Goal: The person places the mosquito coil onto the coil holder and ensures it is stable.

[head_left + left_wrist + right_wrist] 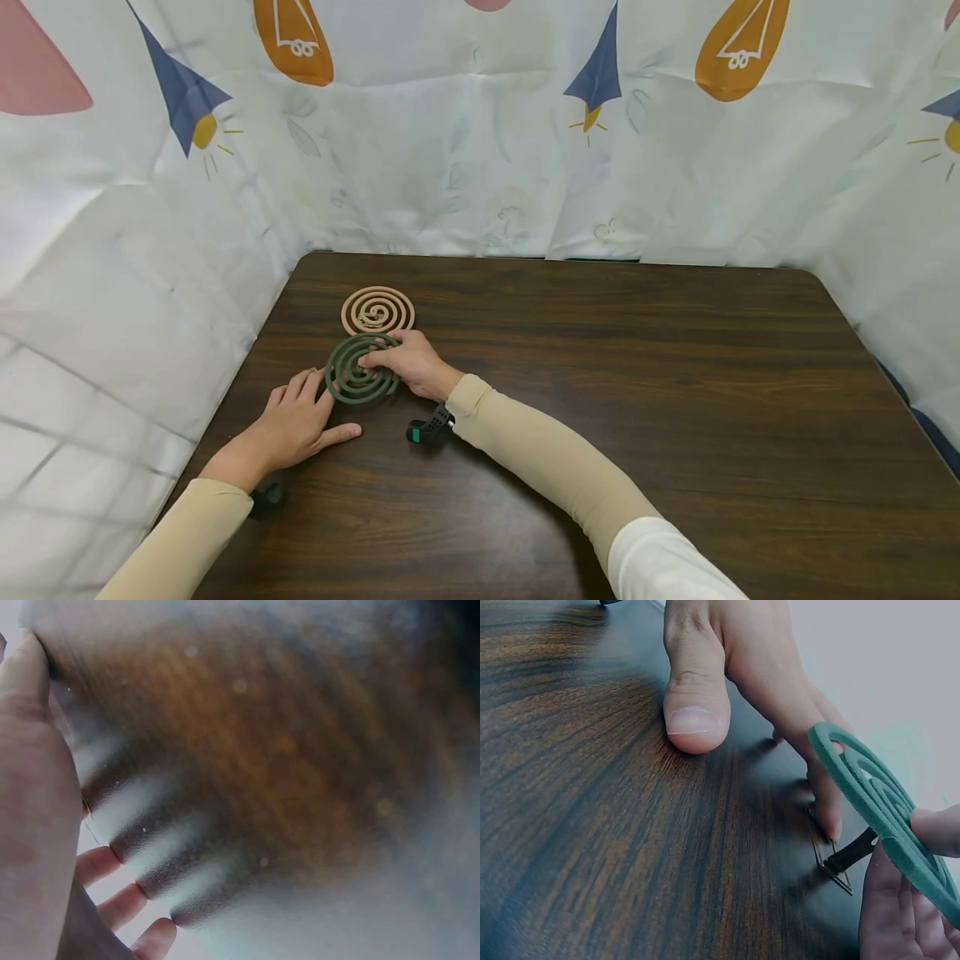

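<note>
In the head view a green mosquito coil (347,385) is tilted above the table, its edge close to my left fingertips. My right hand (418,364) pinches it, the thumb on top and the fingers beneath; the right wrist view shows the same coil (855,796) edge-on. Palm down, my left hand (288,429) rests on the table with fingers spread. Its index fingertip touches or nearly touches a small dark piece with a thin gold-coloured frame (847,855), partly hidden by the coil. A tan mosquito coil (378,290) lies flat just behind the green one.
The dark wood-grain table (637,400) spreads out to the right of both hands. A white patterned cloth (465,167) hangs behind it and along its sides. A black wrist device (429,427) sits by my right wrist, another (268,498) by my left.
</note>
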`<state>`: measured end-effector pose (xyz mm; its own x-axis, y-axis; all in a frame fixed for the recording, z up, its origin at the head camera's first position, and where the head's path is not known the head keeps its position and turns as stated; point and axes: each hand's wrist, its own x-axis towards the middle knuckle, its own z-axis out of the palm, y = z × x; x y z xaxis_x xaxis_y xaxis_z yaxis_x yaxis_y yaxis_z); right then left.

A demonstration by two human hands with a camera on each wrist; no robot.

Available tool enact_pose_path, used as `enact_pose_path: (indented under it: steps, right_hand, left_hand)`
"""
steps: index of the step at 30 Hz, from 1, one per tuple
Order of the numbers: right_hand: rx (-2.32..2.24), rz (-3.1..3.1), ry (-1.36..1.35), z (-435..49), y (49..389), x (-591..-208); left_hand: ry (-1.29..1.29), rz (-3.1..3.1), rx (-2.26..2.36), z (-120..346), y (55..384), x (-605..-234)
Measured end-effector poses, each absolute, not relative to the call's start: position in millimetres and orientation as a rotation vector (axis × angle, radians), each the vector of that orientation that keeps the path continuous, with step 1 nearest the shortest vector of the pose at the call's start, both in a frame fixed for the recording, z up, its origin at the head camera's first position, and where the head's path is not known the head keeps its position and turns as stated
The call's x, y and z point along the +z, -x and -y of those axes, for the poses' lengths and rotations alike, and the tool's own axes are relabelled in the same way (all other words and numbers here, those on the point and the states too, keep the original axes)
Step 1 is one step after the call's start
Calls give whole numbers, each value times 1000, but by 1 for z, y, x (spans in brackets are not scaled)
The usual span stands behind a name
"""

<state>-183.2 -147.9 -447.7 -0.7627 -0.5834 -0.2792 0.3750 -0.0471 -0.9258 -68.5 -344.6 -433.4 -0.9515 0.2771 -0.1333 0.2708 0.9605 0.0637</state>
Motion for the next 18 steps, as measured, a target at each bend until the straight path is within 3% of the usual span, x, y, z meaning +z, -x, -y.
enact_pose_path:
  steps: [18]
  right_hand:
    - [-1836,-1642,221,151,186,-449]
  left_hand:
    - [-417,-2972,65,345,68,-434]
